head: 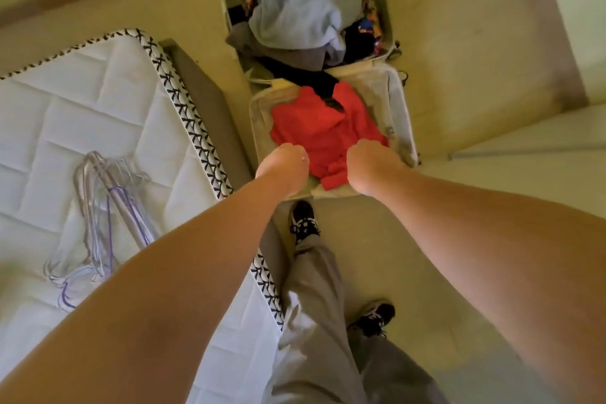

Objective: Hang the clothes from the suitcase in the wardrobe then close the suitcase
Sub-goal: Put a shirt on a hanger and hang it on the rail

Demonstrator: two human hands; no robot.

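I count one open pale suitcase [398, 98], one red fabric garment [328, 131], one light-blue garment [305, 16], two black-and-white shoes [303, 221].

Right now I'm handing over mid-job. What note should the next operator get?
Left hand: grips the red garment at its near left edge.
Right hand: grips the same garment, near right.
Suitcase: open flat on the floor, with the red garment in the near half and a pile of blue, grey and dark clothes in the far half.
Hangers: heaped on the mattress, left of the suitcase.
Done: no hung clothes in view.
Left: hang everything, then close the suitcase.
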